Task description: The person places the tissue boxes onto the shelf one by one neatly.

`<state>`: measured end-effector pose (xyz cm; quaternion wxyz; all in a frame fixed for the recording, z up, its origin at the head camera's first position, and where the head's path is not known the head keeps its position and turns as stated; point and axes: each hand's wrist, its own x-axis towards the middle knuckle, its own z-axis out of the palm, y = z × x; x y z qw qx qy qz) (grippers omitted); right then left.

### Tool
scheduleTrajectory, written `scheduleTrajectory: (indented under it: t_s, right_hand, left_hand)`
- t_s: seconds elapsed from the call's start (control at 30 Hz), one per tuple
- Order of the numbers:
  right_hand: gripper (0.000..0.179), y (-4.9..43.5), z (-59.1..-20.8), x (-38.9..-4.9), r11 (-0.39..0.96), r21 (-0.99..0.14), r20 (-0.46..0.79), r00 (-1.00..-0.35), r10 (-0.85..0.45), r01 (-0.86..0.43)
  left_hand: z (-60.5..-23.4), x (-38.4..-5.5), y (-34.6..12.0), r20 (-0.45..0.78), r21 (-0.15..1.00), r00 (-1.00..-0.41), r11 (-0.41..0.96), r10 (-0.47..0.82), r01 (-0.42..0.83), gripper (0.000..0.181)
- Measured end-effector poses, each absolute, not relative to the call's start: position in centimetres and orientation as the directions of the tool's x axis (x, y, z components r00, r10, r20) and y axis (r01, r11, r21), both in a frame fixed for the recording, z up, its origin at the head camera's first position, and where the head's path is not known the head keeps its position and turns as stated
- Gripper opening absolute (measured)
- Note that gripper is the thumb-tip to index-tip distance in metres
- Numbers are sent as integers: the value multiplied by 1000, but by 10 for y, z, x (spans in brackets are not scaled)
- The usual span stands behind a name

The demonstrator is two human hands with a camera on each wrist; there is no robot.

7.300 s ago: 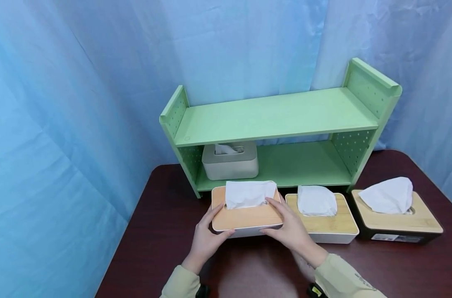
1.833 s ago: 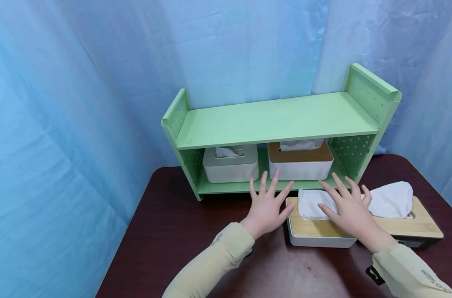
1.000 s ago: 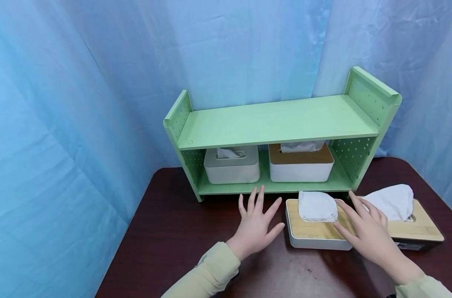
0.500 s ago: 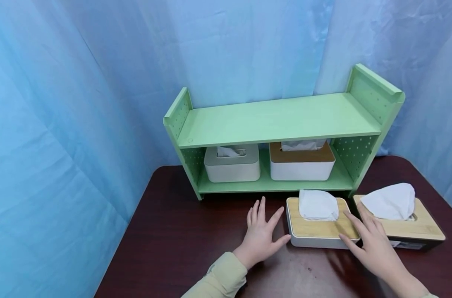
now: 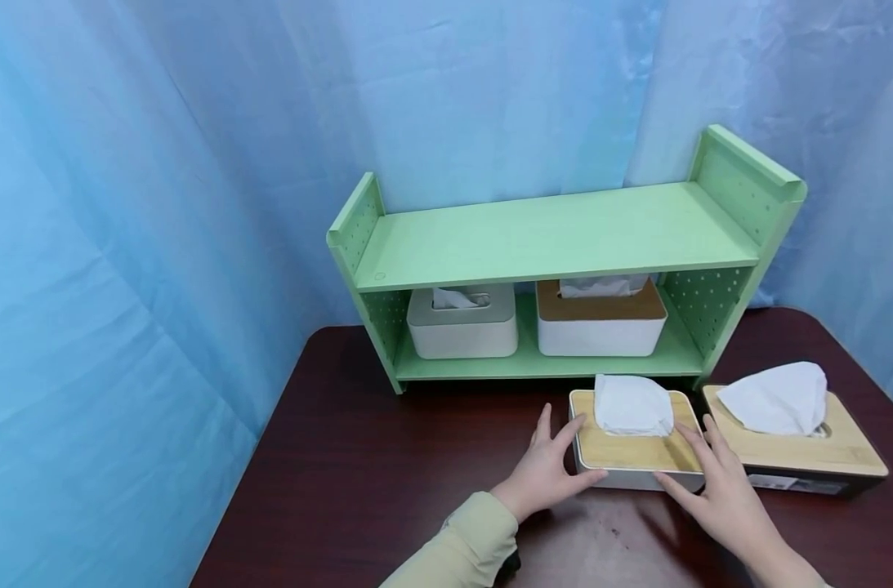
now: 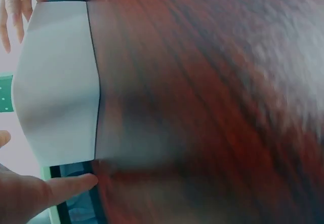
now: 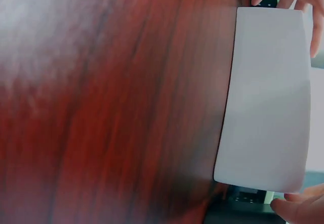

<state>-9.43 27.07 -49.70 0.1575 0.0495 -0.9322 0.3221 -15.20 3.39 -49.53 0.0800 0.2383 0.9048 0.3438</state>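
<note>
A tissue box with a white body and a light wooden lid [image 5: 615,451] stands on the table before the shelf, a white tissue [image 5: 633,406] rising from its slot. My left hand [image 5: 545,474] is at its left end, fingers spread and thumb near the front corner. At the other end my right hand [image 5: 721,494] has its fingertips over the lid's right edge and its thumb by the front right corner. The box's white front [image 6: 58,82] fills the space between both hands in the left wrist view. Right thumb [image 7: 293,210] shows close to the box's corner in the right wrist view.
A green two-tier shelf [image 5: 564,237] holds a grey-lidded tissue box [image 5: 462,336] and a brown-lidded tissue box [image 5: 600,336] on its lower level. Right of my right hand stands a black tissue box with a wooden lid [image 5: 806,453]. Blue curtains [image 5: 490,90] hang behind the dark table [image 5: 358,457].
The brown-lidded tissue box, earlier between both hands in front of the shelf, now stands on the lower level. Both hands have since come back to the light-wood-lidded box, the left moving right toward it.
</note>
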Motion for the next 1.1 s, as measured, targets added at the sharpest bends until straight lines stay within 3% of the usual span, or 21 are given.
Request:
scheduleTrajectory:
  t_s: [0.33,0.67,1.1]
  right_hand:
    - [88,273,-509,-102,783,-617,205,-977,57,-83]
    - [90,272,-515,-104,794,-600,251,-965,77,-93]
    - [85,267,-516,-104,801,-595,285,-949,130,-69]
  left_hand:
    - [-499,-153,41,-16,682,-867,640,498,355,73]
    - [-502,-154,42,19,664,-848,628,529,406,69]
    - [-505,-154,46,63,750,-852,539,520,385,62]
